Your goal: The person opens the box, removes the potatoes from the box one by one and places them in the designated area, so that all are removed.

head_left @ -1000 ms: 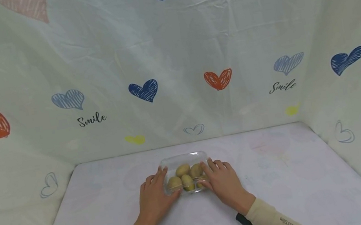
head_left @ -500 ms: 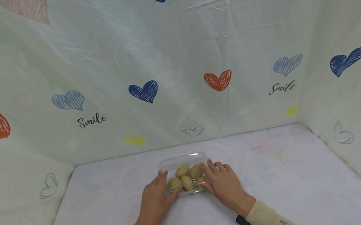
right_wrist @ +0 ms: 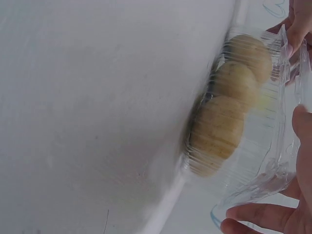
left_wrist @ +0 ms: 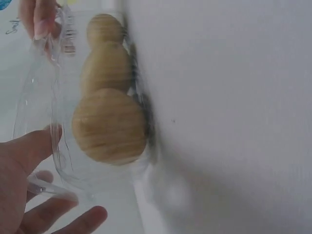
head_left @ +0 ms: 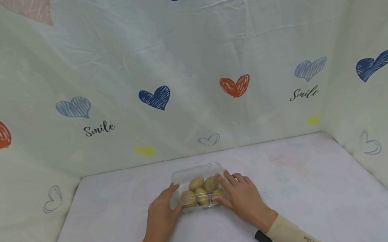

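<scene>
A clear plastic clamshell box [head_left: 196, 172] sits near the middle of the table, holding several yellow-brown potatoes [head_left: 196, 183]. My left hand [head_left: 159, 219] is at the box's left corner. In the left wrist view its thumb touches the rim while the other fingers [left_wrist: 85, 222] are spread around the corner flap. At the opposite end my right hand [head_left: 245, 198] holds the right side, with the thumb near the front edge and fingers over the rim. Through the ribbed wall, the potatoes [right_wrist: 219, 126] show in a row in the right wrist view. The lid's exact fit is unclear.
The box rests on a white-covered table [head_left: 307, 196] with faint prints. Behind and beside it hangs a pale curtain [head_left: 186, 53] with coloured hearts. Beige sleeves [head_left: 295, 234] and black wrist straps [head_left: 264, 238] are at the near side.
My left hand has shifted slightly left and its thumb has moved outward along the front corner. My right hand and the potatoes stay almost where they were.
</scene>
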`<state>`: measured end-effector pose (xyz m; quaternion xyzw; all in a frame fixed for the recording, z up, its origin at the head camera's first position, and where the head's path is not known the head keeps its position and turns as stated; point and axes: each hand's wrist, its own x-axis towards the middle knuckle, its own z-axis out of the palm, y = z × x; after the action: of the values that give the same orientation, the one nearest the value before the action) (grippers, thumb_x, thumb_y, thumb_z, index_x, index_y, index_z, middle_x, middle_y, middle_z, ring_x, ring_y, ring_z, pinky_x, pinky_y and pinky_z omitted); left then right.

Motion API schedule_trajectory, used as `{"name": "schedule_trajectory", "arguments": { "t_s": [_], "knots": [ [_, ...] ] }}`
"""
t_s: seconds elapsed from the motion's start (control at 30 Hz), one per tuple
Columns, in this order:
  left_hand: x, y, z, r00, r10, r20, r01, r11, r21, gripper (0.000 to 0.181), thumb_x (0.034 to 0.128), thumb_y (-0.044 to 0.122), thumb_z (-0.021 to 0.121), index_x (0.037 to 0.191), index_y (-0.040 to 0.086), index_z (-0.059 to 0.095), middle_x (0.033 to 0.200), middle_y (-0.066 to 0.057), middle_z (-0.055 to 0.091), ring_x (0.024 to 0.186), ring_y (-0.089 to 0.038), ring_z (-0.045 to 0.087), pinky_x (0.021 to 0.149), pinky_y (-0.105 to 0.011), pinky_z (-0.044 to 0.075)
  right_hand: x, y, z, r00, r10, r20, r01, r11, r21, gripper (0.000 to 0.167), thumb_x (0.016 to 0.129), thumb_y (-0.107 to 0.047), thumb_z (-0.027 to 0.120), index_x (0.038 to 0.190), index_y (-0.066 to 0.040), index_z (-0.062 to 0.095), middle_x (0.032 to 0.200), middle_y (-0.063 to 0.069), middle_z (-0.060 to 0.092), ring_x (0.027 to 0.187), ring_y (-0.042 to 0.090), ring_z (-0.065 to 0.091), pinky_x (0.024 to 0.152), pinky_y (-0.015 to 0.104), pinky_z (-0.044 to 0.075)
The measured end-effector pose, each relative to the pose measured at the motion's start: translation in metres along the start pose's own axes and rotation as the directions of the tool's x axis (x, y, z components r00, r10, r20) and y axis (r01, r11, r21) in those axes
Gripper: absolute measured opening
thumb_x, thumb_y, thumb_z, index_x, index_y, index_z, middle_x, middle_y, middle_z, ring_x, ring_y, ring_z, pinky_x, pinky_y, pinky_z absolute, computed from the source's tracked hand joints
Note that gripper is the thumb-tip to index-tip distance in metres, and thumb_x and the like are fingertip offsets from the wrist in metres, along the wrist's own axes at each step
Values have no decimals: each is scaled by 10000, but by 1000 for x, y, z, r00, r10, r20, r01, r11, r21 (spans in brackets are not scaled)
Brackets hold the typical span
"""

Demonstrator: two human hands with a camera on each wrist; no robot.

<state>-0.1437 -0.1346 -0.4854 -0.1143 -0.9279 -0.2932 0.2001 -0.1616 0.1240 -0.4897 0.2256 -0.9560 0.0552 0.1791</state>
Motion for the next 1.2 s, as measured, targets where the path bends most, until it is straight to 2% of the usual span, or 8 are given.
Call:
{"name": "schedule_trajectory", "arguments": {
  "t_s": [0.1,0.27,0.43,0.63,0.8,0.97,1.03,1.2],
  "knots": [
    [-1,2,-1,996,-81,43,85,994,-75,592,812,49,904,1354,-3,671,1387,-208,671,1220,-397,670,1004,-523,560,-1,0,-1,1000,5,-12,-5,1000,21,698,953,-592,678,1479,-138,610,1431,185,650,1156,331,660,907,473,582],
    [-2,4,-2,982,-160,104,179,961,-209,617,862,19,859,1422,7,600,1438,-175,578,1124,-323,649,870,-455,593,-2,1,0,999,36,-12,-34,996,88,720,952,-603,678,1482,-121,603,1433,196,634,1168,349,652,907,490,581],
    [-1,1,-3,955,-240,175,288,890,-352,646,884,9,821,1472,4,554,1437,-223,516,1104,-321,627,828,-382,598,-1,1,-3,998,68,-7,-67,989,135,734,955,-585,694,1485,-89,585,1416,176,630,1175,342,642,903,490,577],
    [-1,-1,-8,928,-296,225,369,810,-455,654,907,-3,776,1502,-25,506,1419,-284,535,1016,-301,650,770,-294,576,2,2,-9,994,107,-32,-98,975,200,721,962,-544,711,1460,-36,591,1326,155,651,1145,340,637,876,487,574],
    [3,0,-11,891,-368,265,453,746,-489,652,911,-45,719,1521,-30,487,1412,-303,561,986,-295,676,720,-272,565,5,4,-11,988,148,-34,-132,951,280,708,967,-527,713,1444,-17,596,1228,157,677,1090,341,649,857,488,578],
    [6,0,-10,855,-426,296,519,702,-488,628,938,-85,675,1530,-8,480,1407,-301,575,997,-270,681,736,-281,592,9,4,-13,980,194,-37,-167,912,374,695,933,-481,780,1428,-26,607,1156,122,691,1045,294,654,784,436,588],
    [6,0,-10,847,-434,308,532,682,-501,626,941,-99,666,1530,-15,473,1406,-308,576,983,-250,680,746,-296,603,10,5,-14,978,207,-35,-175,895,410,690,929,-466,792,1430,-30,606,1143,109,689,1051,281,654,773,425,589],
    [8,-4,-9,823,-449,349,566,593,-572,608,941,-126,646,1516,-46,466,1395,-321,590,933,-195,673,751,-287,592,13,6,-17,976,218,-15,-185,862,472,684,939,-432,796,1452,-31,586,1201,112,683,1112,291,659,823,465,595]
  ]
}}
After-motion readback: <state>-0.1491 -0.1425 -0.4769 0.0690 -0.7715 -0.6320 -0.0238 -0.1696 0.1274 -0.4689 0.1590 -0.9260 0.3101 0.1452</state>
